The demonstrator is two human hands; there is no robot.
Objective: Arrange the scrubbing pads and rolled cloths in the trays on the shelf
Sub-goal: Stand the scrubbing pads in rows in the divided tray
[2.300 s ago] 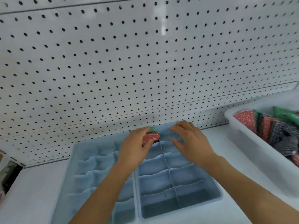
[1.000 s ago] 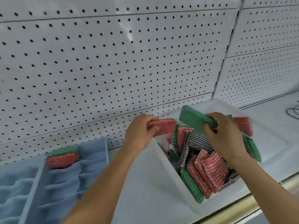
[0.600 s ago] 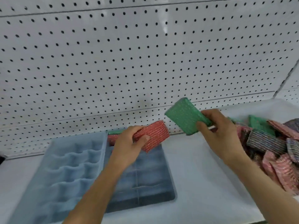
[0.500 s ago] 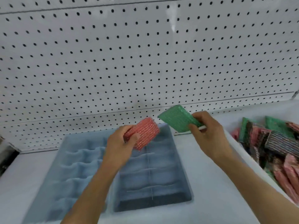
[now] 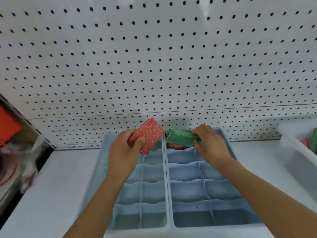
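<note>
Your left hand [image 5: 123,152] pinches glittery red scrubbing pad [image 5: 146,135]; right hand [image 5: 210,145] grips green scrubbing pad [image 5: 181,140], woven rectangle, over ridged blue tray [image 5: 204,189].

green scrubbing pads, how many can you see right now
2, maybe more hidden. One green pad is in the right hand, over the right tray's back-left compartment; another green pad shows in the white bin, far right.

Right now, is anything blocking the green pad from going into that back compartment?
Partly: a red pad already lies in that back compartment of the right tray, directly under the green pad held by the right hand.
</note>
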